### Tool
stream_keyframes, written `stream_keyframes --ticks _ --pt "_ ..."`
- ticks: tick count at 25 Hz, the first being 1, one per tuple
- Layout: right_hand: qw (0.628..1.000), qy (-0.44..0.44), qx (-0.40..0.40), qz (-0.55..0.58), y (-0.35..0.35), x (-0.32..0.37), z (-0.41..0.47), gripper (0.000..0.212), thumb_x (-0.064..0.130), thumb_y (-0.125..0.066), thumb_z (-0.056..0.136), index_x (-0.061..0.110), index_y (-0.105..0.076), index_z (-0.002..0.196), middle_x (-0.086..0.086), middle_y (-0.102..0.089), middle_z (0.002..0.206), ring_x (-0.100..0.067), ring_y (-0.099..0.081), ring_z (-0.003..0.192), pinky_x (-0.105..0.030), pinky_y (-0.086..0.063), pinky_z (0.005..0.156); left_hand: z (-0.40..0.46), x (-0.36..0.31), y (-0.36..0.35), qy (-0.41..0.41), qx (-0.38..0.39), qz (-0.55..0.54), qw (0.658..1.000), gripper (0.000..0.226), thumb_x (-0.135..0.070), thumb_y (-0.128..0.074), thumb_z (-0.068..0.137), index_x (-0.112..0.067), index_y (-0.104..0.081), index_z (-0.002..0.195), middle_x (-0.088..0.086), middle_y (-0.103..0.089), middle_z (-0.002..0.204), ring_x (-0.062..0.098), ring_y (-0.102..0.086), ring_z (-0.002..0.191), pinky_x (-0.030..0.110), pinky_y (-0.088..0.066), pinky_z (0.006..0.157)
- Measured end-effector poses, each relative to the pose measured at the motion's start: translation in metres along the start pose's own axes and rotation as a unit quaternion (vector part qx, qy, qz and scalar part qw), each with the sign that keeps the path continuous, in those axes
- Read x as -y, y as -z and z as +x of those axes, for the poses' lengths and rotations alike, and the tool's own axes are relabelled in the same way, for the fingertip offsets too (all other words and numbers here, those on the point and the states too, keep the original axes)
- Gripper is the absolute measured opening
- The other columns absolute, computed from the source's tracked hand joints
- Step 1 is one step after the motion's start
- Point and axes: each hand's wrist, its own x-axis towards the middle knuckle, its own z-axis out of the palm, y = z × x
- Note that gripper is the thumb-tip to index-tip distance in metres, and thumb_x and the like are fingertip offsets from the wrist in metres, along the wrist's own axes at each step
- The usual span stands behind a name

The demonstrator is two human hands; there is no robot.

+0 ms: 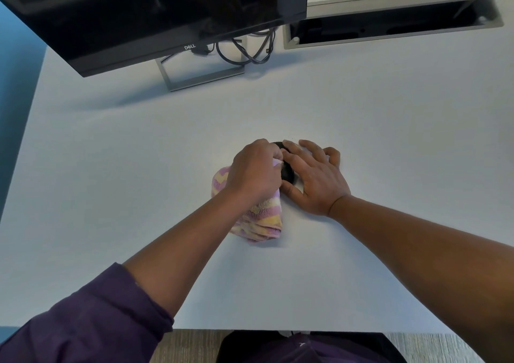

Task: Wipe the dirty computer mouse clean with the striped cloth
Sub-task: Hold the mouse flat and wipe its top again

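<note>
1. Head view: near the middle of the white tabletop (111, 182), our left hand (254, 169) grips the striped cloth (262, 218) and presses a bunched corner against the black mouse (288, 172). Our right hand (315, 177) lies over the mouse's right side, fingers spread and thumb hooked at its near end, steadying it.
2. The risk, as we judge it: most of the cloth trails loose under the left wrist, so only a small patch does the wiping and dirt may stay on the covered right flank; a hard push could also skid the mouse.
3. Count: one mouse, one cloth, two hands, one monitor (155, 15) at the far left corner.
</note>
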Motion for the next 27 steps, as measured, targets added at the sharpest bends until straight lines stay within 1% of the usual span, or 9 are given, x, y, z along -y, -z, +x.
stream_keyframes --ticks 4,7,10,14,17,19,22,25,27 --pt "1.000 -0.001 0.004 -0.003 0.000 0.000 0.000 0.071 0.071 -0.032 0.095 0.030 -0.042 0.152 0.008 -0.034 0.165 -0.030 -0.029 0.149 -0.056 -0.022 0.109 -0.003 -0.001 0.000 0.008 -0.008 -0.014 1.000 0.010 -0.021 -0.069 0.086 -0.024 -0.074 0.095 -0.006 -0.068 0.097 0.017 -0.062 0.087 0.027 -0.038 0.070" --pt "1.000 -0.003 0.006 -0.003 0.000 0.000 0.000 0.071 0.072 -0.031 0.096 0.031 -0.039 0.154 0.009 -0.034 0.165 -0.030 -0.029 0.149 -0.055 -0.022 0.110 -0.001 -0.002 0.001 -0.005 -0.004 -0.008 1.000 0.009 -0.021 -0.071 0.086 -0.025 -0.074 0.094 -0.006 -0.068 0.097 0.016 -0.061 0.085 0.027 -0.038 0.070" --pt "1.000 -0.001 0.005 -0.006 0.000 -0.001 0.000 0.070 0.072 -0.032 0.096 0.031 -0.041 0.152 0.009 -0.034 0.165 -0.030 -0.030 0.149 -0.055 -0.023 0.109 0.001 -0.002 0.002 0.003 -0.007 -0.008 1.000 0.009 -0.020 -0.070 0.086 -0.025 -0.074 0.093 -0.006 -0.069 0.096 0.017 -0.062 0.085 0.027 -0.039 0.069" --pt "1.000 0.000 -0.002 -0.001 -0.001 -0.001 0.000 0.070 0.071 -0.031 0.096 0.031 -0.040 0.153 0.008 -0.035 0.164 -0.031 -0.031 0.148 -0.056 -0.024 0.109 -0.002 -0.004 0.000 -0.022 0.003 -0.004 1.000 0.007 -0.020 -0.070 0.087 -0.025 -0.073 0.090 -0.009 -0.063 0.091 0.015 -0.058 0.082 0.027 -0.038 0.069" --pt "1.000 0.003 -0.011 0.004 -0.001 0.000 0.000 0.070 0.071 -0.034 0.096 0.027 -0.045 0.149 0.005 -0.038 0.163 -0.033 -0.033 0.147 -0.057 -0.025 0.108 -0.002 0.007 0.002 0.015 -0.014 -0.031 0.999 0.006 -0.024 -0.068 0.090 -0.023 -0.073 0.093 -0.004 -0.067 0.097 0.018 -0.062 0.089 0.030 -0.045 0.073" --pt "1.000 0.004 -0.012 0.007 -0.001 -0.001 0.000 0.071 0.071 -0.035 0.096 0.026 -0.045 0.149 0.005 -0.038 0.163 -0.033 -0.033 0.147 -0.057 -0.025 0.108 -0.008 0.013 0.002 0.025 -0.020 -0.078 0.996 0.010 -0.025 -0.068 0.091 -0.021 -0.074 0.098 -0.002 -0.067 0.099 0.019 -0.063 0.093 0.035 -0.051 0.080" --pt "1.000 0.008 -0.014 0.006 -0.002 -0.002 -0.001 0.071 0.070 -0.036 0.096 0.025 -0.045 0.149 0.005 -0.038 0.163 -0.033 -0.033 0.147 -0.057 -0.025 0.108 -0.025 0.016 -0.001 0.002 -0.009 -0.127 0.992 0.017 -0.023 -0.070 0.091 -0.020 -0.075 0.107 -0.001 -0.065 0.103 0.016 -0.062 0.097 0.037 -0.052 0.086" --pt "1.000 0.008 -0.014 0.002 -0.002 -0.002 -0.001 0.071 0.071 -0.034 0.096 0.025 -0.045 0.150 0.005 -0.038 0.163 -0.032 -0.034 0.147 -0.056 -0.025 0.108 -0.035 0.023 -0.002 -0.041 0.026 -0.136 0.990 0.020 -0.015 -0.068 0.091 -0.017 -0.076 0.110 0.000 -0.063 0.100 0.018 -0.061 0.093 0.037 -0.052 0.083" --pt "1.000 0.008 -0.013 0.000 -0.003 -0.003 0.000 0.071 0.071 -0.034 0.096 0.025 -0.045 0.150 0.005 -0.038 0.163 -0.032 -0.034 0.147 -0.055 -0.024 0.108 -0.033 0.025 -0.001 -0.058 0.021 -0.127 0.990 0.020 -0.011 -0.067 0.092 -0.015 -0.077 0.109 0.001 -0.066 0.099 0.019 -0.063 0.092 0.038 -0.053 0.082"
